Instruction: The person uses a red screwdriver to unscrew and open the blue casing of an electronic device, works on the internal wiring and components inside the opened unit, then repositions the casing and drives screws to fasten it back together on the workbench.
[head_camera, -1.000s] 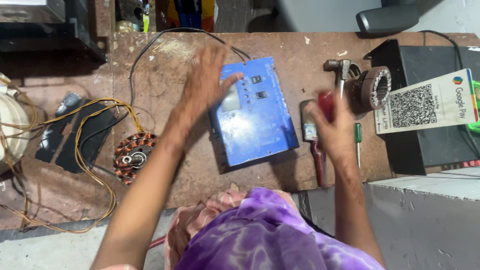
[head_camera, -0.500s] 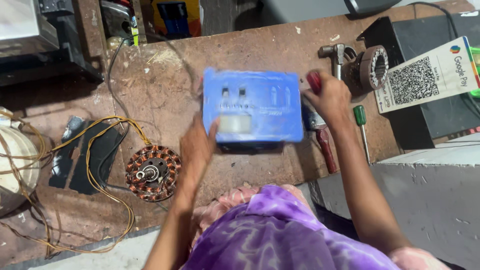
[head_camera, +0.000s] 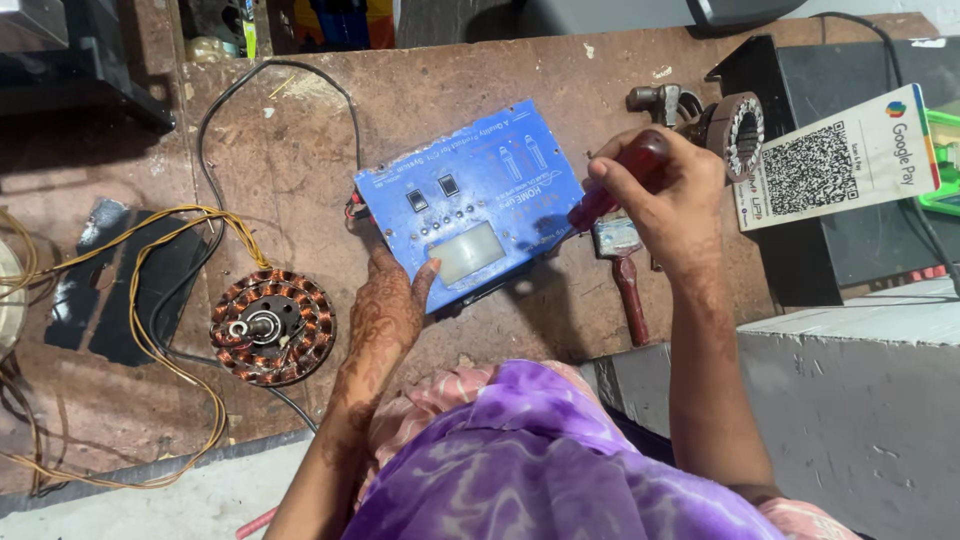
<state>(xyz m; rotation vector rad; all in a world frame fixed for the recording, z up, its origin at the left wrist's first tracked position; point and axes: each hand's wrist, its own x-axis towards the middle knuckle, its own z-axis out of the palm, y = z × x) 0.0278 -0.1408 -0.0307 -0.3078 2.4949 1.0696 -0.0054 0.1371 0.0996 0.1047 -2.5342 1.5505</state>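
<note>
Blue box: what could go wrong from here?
1. The blue box sits tilted, steadied only by the left hand at its lower edge; it might slip.
2. The red-handled tool in the right hand points at its side and could skid off.
3. The black cable at its corner may snag.

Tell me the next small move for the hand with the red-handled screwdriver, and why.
Probably lower the screwdriver tip onto the blue panel's right edge. The right hand grips it angled toward that edge, and the left hand braces the panel from below, tilted up off the wooden workbench.
</note>
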